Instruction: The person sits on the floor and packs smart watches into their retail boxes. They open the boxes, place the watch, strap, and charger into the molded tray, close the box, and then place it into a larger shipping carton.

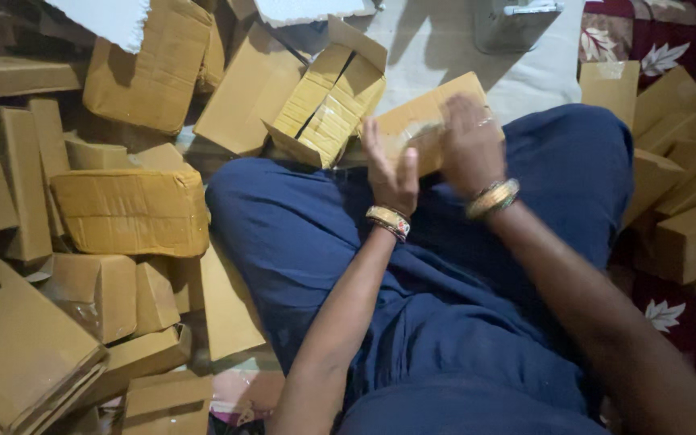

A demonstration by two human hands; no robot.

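Hands: left hand [388,173] flat-open on one cardboard box [416,121] | right hand [470,149] grips it | two bangled wrists

Brown cardboard boxes [130,211] heaped left and right; one flat box [420,117] between hands.

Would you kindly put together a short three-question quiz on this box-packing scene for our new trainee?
1. True or false: both hands are on the same cardboard box.
2. Which lies behind the held box? A) an open carton of yellow packets B) a metal bucket C) a stack of plates
3. Fill in: the person's lap is covered in ___ cloth.

Key
1. True: the left hand and right hand both press the cardboard box.
2. A: the open carton stands just left of it.
3. Blue: the blue cloth spans the lap.
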